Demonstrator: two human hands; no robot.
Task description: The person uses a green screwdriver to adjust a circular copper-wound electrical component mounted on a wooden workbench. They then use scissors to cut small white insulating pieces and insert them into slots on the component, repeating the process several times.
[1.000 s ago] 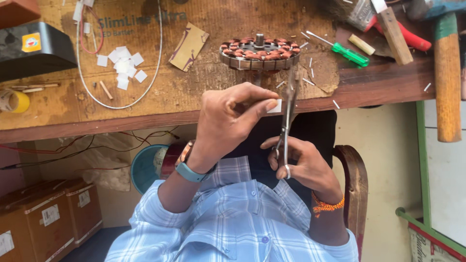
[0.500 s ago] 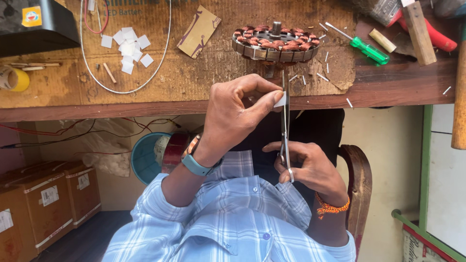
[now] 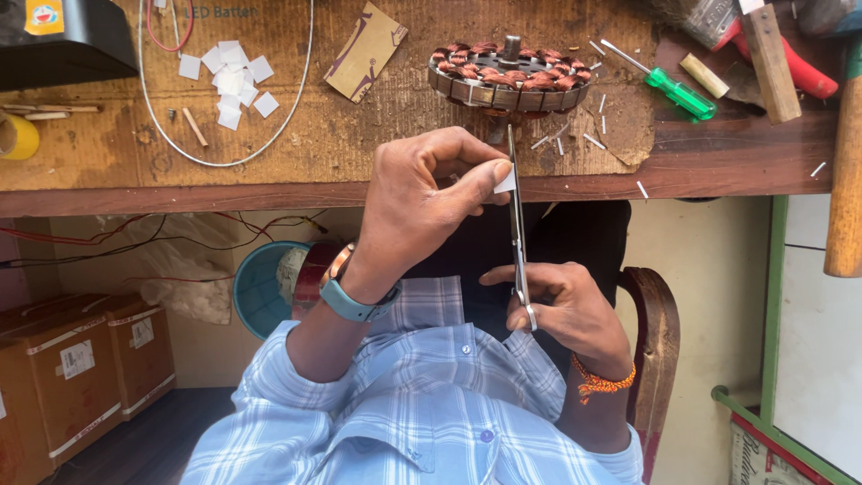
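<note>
My left hand (image 3: 422, 202), with a teal watch on the wrist, pinches a small white paper piece (image 3: 505, 182) between thumb and fingertips at the front edge of the wooden bench (image 3: 718, 171). My right hand (image 3: 566, 310), with an orange thread on the wrist, grips the handles of steel scissors (image 3: 516, 216). Their blades point up at the bench and touch the paper's right edge. Just beyond the blade tips, a round motor stator with copper windings (image 3: 507, 76) lies on the bench.
On the bench lie a green-handled screwdriver (image 3: 673, 85), small white paper squares (image 3: 233, 76) inside a white wire loop, a brown card scrap (image 3: 364, 52), a yellow tape roll (image 3: 16, 136) and a hammer handle (image 3: 844, 180). Below are cardboard boxes (image 3: 81, 359), a blue bucket (image 3: 260, 287) and a wooden chair back (image 3: 655, 332).
The view has drifted so the bench sits higher in frame. Both hands keep their grips. The scissors have gone from slightly tilted to nearly upright against the paper.
</note>
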